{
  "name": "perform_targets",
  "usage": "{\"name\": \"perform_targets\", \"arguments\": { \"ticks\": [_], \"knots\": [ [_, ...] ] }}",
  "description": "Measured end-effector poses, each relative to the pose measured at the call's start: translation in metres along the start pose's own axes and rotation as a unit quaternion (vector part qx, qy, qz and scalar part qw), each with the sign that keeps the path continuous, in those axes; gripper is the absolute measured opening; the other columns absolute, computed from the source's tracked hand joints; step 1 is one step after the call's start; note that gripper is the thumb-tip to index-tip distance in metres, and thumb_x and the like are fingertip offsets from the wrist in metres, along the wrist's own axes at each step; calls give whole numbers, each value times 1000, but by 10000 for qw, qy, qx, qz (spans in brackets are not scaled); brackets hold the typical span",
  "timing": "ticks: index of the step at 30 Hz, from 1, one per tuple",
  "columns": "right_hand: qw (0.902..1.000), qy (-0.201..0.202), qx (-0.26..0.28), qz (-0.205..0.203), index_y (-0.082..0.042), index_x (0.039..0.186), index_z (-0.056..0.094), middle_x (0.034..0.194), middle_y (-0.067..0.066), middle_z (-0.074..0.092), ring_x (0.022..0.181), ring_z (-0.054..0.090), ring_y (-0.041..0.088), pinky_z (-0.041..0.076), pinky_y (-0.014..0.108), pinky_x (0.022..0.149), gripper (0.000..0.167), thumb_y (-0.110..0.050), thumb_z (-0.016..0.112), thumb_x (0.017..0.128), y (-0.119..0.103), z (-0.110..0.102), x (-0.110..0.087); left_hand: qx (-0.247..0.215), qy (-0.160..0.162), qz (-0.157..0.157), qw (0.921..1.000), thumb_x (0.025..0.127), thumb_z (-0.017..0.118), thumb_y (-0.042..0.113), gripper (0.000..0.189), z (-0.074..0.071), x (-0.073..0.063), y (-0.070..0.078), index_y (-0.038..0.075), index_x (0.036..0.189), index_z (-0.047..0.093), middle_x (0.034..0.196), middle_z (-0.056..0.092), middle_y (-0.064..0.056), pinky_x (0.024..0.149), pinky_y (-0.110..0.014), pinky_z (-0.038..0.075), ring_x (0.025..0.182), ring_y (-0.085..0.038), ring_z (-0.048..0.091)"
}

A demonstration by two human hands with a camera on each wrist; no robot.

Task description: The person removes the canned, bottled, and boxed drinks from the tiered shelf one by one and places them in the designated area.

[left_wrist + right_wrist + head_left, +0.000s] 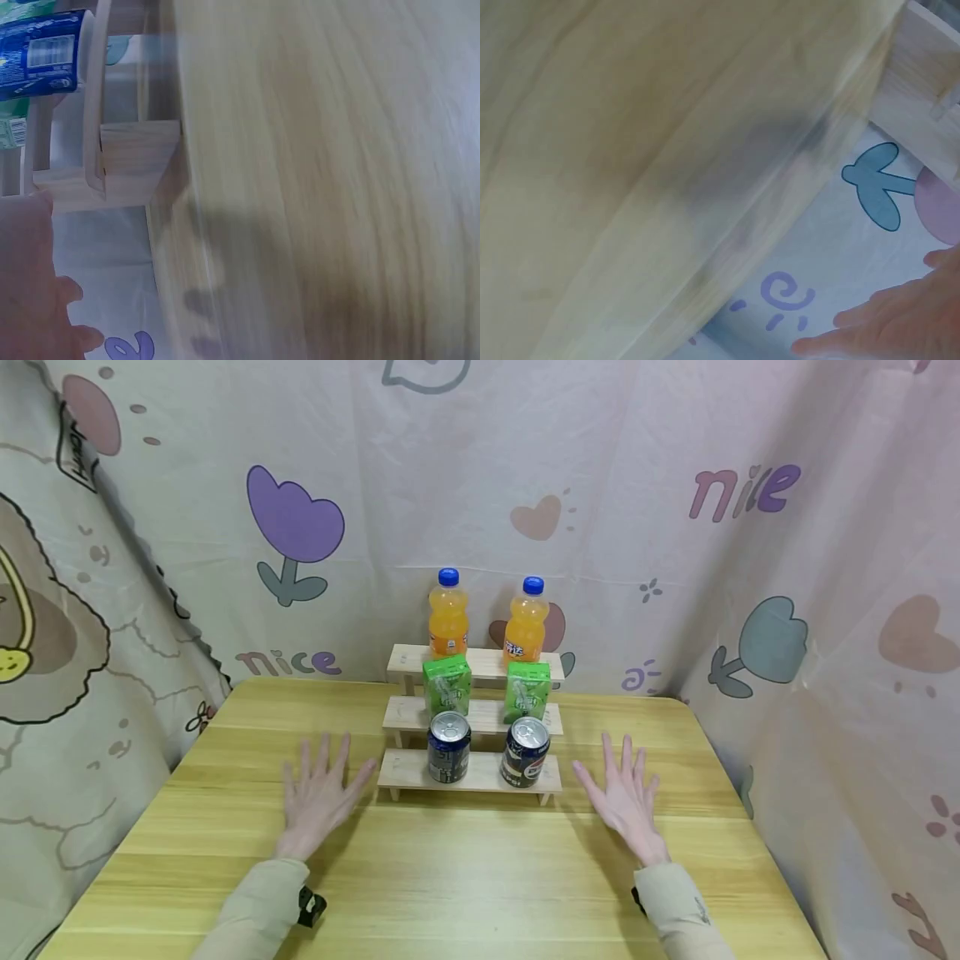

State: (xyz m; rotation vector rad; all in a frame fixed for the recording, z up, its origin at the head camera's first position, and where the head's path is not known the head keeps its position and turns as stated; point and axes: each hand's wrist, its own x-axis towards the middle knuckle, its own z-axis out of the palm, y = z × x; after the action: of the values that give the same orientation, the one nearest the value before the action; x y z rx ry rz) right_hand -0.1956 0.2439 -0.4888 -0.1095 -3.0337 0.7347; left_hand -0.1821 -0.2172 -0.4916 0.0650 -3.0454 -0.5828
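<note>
A three-step wooden stand (pixel 405 768) sits mid-table towards the back. On its top step are two orange soda bottles (pixel 448 614) with blue caps. Two green drink cartons (pixel 527 692) occupy the middle step, and two dark blue soda cans (pixel 449 747) the bottom one. To the stand's left, my left hand (pixel 318 797) is spread with straight fingers, its thumb near the bottom step. My right hand (pixel 624 797) is likewise spread at the stand's right side. Both hands hold nothing. In the left wrist view, one blue can (pixel 45 56) shows beyond the stand's end.
The stand rests on a wood-grain table (pixel 465 877). A printed curtain (pixel 480 460) hangs behind the table and along both sides, close to its edges. Dark wrist bands (pixel 311 907) show at the sleeve cuffs.
</note>
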Motion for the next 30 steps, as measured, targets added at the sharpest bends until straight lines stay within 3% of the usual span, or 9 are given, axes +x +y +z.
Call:
{"name": "perform_targets", "arguments": {
  "ticks": [6, 12, 18, 24, 30],
  "knots": [
    [9956, 108, 924, 93, -16, 167, 2, 172, 21, -10, 157, -1, 52, 0, 82, 122, 89, -67, 37, 104, -3, -5, 3, -989, -222, 69, 9948, 108, 31, 61, 82, 0, 0, 5, 5, 165, 10, 168, 8, -34, 126, -76, 1, 154, -58, 3],
    [9797, 275, 1984, 15, -10, 166, 13, 173, 23, 5, 159, 10, 46, 10, 73, 128, 81, -54, 45, 106, -4, -7, 6, -2148, -735, -157, 9738, 108, 33, 59, 83, 1, 3, 10, 3, 165, 9, 166, 20, -33, 122, -77, 21, 151, -57, 23],
    [9637, 417, 2638, 15, -8, 162, 25, 171, 23, 17, 157, 19, 45, 18, 70, 128, 72, -47, 50, 106, -5, -8, 6, -2587, -903, -149, 9616, 110, 40, 49, 77, 3, 7, 16, -12, 155, 30, 152, 46, -36, 118, -63, 44, 138, -50, 49],
    [9431, 379, 3303, -70, -4, 159, 31, 168, 25, 23, 154, 24, 46, 23, 66, 129, 64, -36, 52, 107, -10, -14, 9, -2932, -970, -302, 9506, 108, 48, 49, 72, 5, 11, 22, -11, 147, 47, 142, 58, -33, 111, -59, 52, 132, -47, 57],
    [9282, 442, 3690, -149, -2, 156, 35, 165, 25, 30, 152, 30, 43, 28, 61, 129, 60, -31, 53, 107, -20, -25, 17, -3258, -877, -387, 9406, 107, 56, 39, 63, 10, 13, 27, -13, 142, 50, 134, 64, -33, 104, -53, 58, 120, -43, 66]
  ]
}}
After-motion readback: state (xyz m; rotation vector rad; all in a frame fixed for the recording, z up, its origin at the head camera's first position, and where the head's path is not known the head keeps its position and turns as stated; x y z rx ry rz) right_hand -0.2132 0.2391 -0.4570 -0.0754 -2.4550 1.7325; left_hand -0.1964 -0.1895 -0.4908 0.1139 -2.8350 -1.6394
